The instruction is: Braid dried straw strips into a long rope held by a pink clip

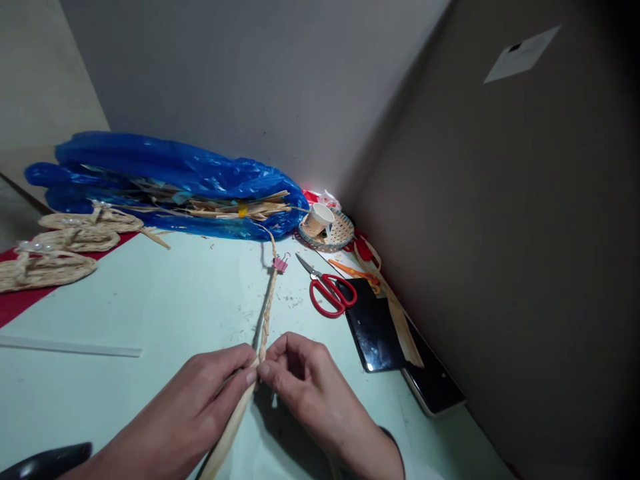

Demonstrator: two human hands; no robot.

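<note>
A braid of pale dried plant strips (268, 308) runs toward me from a pink binder clip (281, 265) on the table. At the braid's near end my left hand (213, 393) pinches a strip between thumb and fingers. A long flat strip (231, 427) trails from there toward the bottom edge. My right hand (310, 383) is closed on the same spot from the other side, thumb and index fingertips pressed on the braid. The two hands' fingertips nearly meet, and the strips right between them are partly covered.
Red-handled scissors (330, 290), orange scissors (357, 272) and dark tablet-like devices (373, 333) lie to the right. Behind are a blue plastic bag (190, 160) with dried strips, and a woven basket (343, 233) holding a paper cup (319, 219). Woven sandals (55, 270) lie left, near a white stick (70, 347).
</note>
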